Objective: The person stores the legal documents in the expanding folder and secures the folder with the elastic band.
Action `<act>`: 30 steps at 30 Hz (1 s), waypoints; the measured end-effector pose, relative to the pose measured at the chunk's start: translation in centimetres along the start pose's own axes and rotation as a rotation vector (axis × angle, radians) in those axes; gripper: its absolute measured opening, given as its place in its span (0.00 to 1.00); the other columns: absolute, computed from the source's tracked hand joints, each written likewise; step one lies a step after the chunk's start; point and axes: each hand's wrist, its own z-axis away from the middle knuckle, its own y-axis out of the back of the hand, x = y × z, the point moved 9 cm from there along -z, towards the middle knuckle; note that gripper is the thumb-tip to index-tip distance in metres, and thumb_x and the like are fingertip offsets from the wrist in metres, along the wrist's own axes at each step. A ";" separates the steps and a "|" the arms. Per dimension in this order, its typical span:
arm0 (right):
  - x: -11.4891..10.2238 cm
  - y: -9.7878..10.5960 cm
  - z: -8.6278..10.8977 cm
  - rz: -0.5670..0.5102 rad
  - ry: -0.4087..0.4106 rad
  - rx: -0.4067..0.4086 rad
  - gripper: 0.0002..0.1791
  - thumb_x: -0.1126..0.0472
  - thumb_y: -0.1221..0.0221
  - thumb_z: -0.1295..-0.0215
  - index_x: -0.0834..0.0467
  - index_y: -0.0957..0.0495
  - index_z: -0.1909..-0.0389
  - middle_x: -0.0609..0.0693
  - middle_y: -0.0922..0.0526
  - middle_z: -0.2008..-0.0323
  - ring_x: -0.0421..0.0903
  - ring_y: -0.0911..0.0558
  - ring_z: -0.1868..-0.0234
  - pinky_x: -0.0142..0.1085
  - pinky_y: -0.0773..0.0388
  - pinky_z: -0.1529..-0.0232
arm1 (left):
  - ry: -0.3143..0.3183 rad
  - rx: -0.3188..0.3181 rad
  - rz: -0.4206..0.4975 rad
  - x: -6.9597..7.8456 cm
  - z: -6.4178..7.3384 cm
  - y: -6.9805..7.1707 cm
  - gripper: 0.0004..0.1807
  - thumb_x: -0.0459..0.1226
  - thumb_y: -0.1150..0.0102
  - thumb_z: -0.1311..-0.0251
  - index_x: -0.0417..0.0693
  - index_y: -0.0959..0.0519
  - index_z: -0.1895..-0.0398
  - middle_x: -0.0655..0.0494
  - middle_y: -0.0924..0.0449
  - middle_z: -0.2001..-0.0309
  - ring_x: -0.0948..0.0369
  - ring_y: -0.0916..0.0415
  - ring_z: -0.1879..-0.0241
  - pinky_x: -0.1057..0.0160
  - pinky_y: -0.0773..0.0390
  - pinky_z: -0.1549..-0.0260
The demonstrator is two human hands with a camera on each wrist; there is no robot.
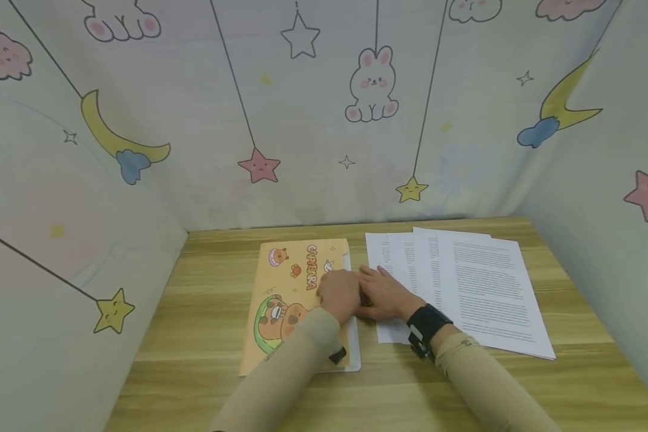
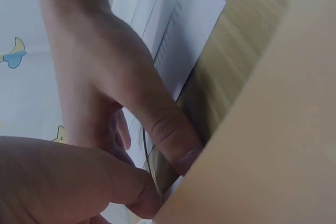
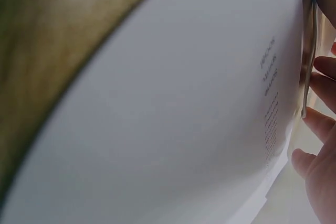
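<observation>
An orange folder (image 1: 281,264) with capybara drawings lies on the table, a white inner edge showing along its right side. My left hand (image 1: 339,294) grips that right edge; its thumb and fingertip (image 2: 142,198) are at the rim in the left wrist view. Close against it, my right hand (image 1: 386,294) holds the same edge, its thumb (image 2: 173,135) at the rim and its other fingers beyond a thin flap line. Fingertips (image 3: 317,121) meet this thin edge in the right wrist view. Much of the grip is hidden from the head view.
Several overlapping printed sheets (image 1: 486,288) lie to the right, partly under my right forearm. The wooden table (image 1: 194,324) meets patterned cloth walls (image 1: 324,132) at the back and sides. A dark band (image 1: 429,327) is on my right wrist.
</observation>
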 end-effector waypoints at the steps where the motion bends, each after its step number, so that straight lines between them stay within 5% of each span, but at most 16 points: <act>1: 0.0 0.0 0.0 -0.002 -0.001 0.000 0.44 0.39 0.34 0.32 0.55 0.34 0.21 0.53 0.30 0.23 0.65 0.41 0.20 0.69 0.48 0.25 | -0.005 -0.002 -0.003 0.0 -0.1 0.0 0.19 0.48 0.41 0.26 0.45 0.13 0.47 0.46 0.13 0.53 0.50 0.15 0.56 0.53 0.15 0.72; 8: 0.0 0.2 0.0 -0.006 -0.004 0.009 0.44 0.38 0.35 0.31 0.56 0.35 0.21 0.54 0.29 0.24 0.66 0.40 0.20 0.69 0.48 0.25 | -0.018 -0.002 -0.074 0.0 -0.2 0.7 0.20 0.52 0.43 0.27 0.47 0.13 0.49 0.48 0.13 0.57 0.53 0.17 0.63 0.56 0.18 0.76; 18: 0.0 -0.2 -0.1 -0.001 0.009 0.012 0.44 0.39 0.35 0.31 0.54 0.36 0.20 0.53 0.31 0.23 0.67 0.40 0.21 0.70 0.47 0.26 | -0.046 0.028 -0.187 -0.4 0.7 1.0 0.24 0.49 0.41 0.27 0.41 0.16 0.41 0.41 0.15 0.49 0.45 0.18 0.51 0.52 0.15 0.58; 21: 0.0 -0.2 -0.1 0.009 0.009 0.007 0.43 0.39 0.35 0.31 0.54 0.35 0.21 0.53 0.31 0.23 0.66 0.40 0.21 0.70 0.46 0.26 | -0.062 0.019 -0.103 -1.1 0.8 1.3 0.20 0.45 0.41 0.27 0.38 0.15 0.46 0.42 0.14 0.52 0.45 0.17 0.51 0.48 0.15 0.52; 27: 0.0 -0.4 -0.1 0.035 -0.008 -0.019 0.43 0.38 0.35 0.31 0.57 0.32 0.23 0.55 0.34 0.22 0.64 0.41 0.20 0.67 0.47 0.25 | -0.060 -0.144 0.247 -2.5 0.8 1.5 0.15 0.38 0.44 0.29 0.37 0.15 0.50 0.41 0.16 0.51 0.46 0.22 0.50 0.48 0.20 0.50; 30: -0.1 -0.2 -0.2 0.037 -0.002 -0.016 0.43 0.37 0.35 0.31 0.58 0.31 0.24 0.56 0.33 0.22 0.64 0.40 0.20 0.67 0.46 0.25 | -0.061 -0.187 0.347 -3.2 0.8 1.5 0.13 0.37 0.42 0.30 0.38 0.16 0.49 0.43 0.16 0.52 0.47 0.23 0.52 0.51 0.21 0.55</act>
